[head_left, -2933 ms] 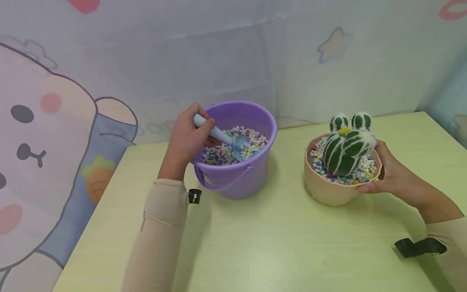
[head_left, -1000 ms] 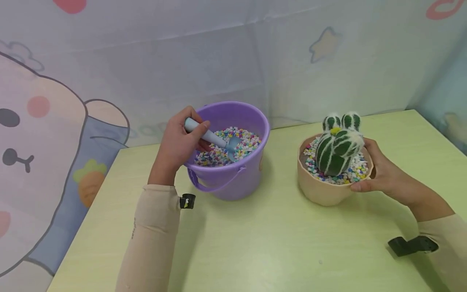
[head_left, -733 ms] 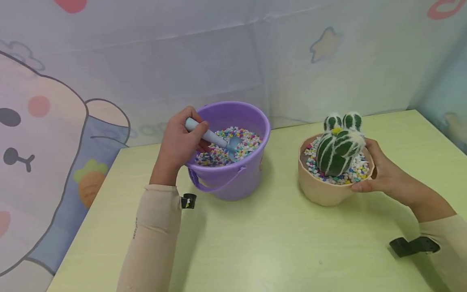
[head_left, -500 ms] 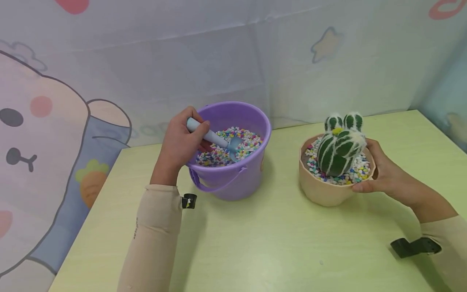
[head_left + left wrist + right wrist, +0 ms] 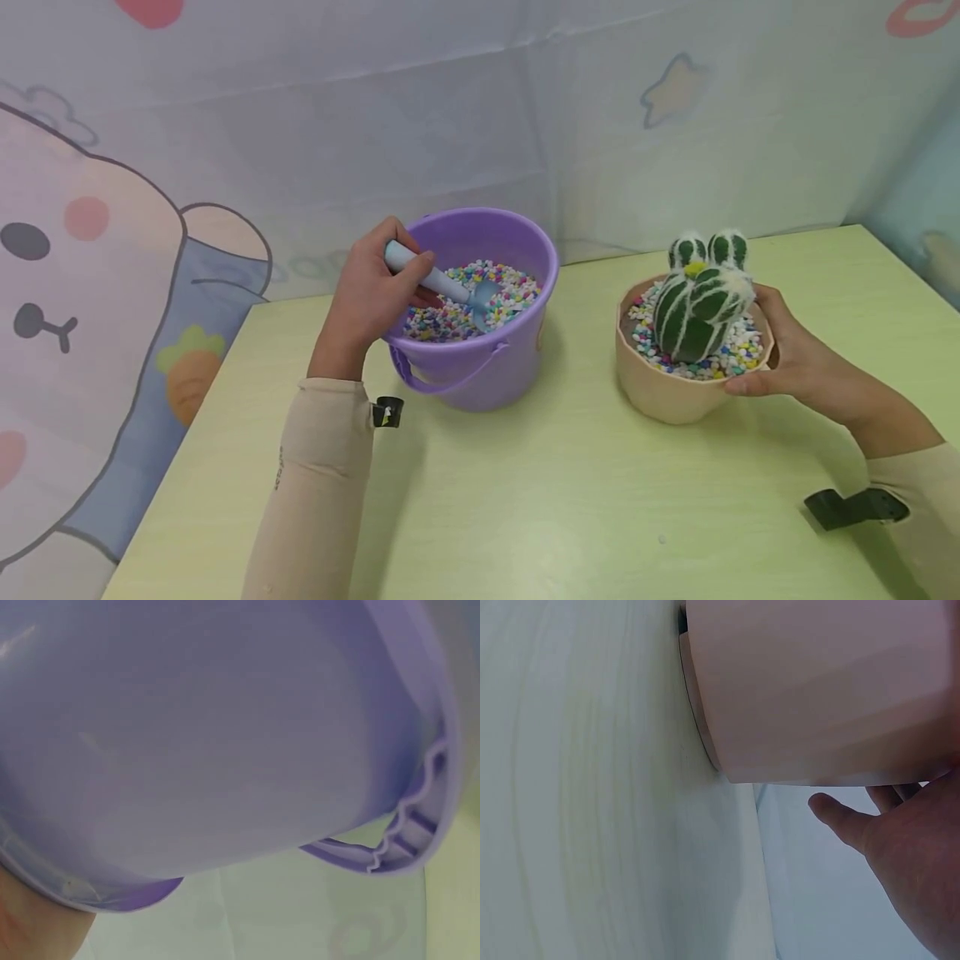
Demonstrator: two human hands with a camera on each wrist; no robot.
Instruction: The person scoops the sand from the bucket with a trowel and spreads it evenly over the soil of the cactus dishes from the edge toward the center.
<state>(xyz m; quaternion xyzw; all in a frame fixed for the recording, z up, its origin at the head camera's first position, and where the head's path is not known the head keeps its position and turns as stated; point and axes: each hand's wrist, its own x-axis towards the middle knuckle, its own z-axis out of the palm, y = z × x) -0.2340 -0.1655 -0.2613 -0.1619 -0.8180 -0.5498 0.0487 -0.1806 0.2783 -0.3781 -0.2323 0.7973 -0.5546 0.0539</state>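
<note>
My left hand point(image 5: 372, 287) grips the pale blue handle of a small toy shovel point(image 5: 442, 282), its wrist over the near-left rim of a purple bucket point(image 5: 480, 375). The shovel's translucent blue blade rests at the surface of the multicoloured pebbles point(image 5: 517, 287) inside. To the right, my right hand point(image 5: 802, 358) holds a peach flowerpot point(image 5: 667, 400) from its right side, thumb near the front rim. A green cactus point(image 5: 690, 317) with white fuzz stands in the pot among similar pebbles. Bucket wall fills most of the left wrist view; the right wrist view shows the pot on the table.
The pale green-yellow table point(image 5: 525, 508) runs back to a cartoon-printed cloth backdrop point(image 5: 420, 142). Hanging at the bucket's front is its purple handle point(image 5: 450, 387). A black wrist mount point(image 5: 855, 507) sits on the right sleeve, close above the tabletop.
The head view has shifted slightly, moving everything a little leftward in the frame since the earliest picture. Both hands, the shovel and the pot keep nearly the same places.
</note>
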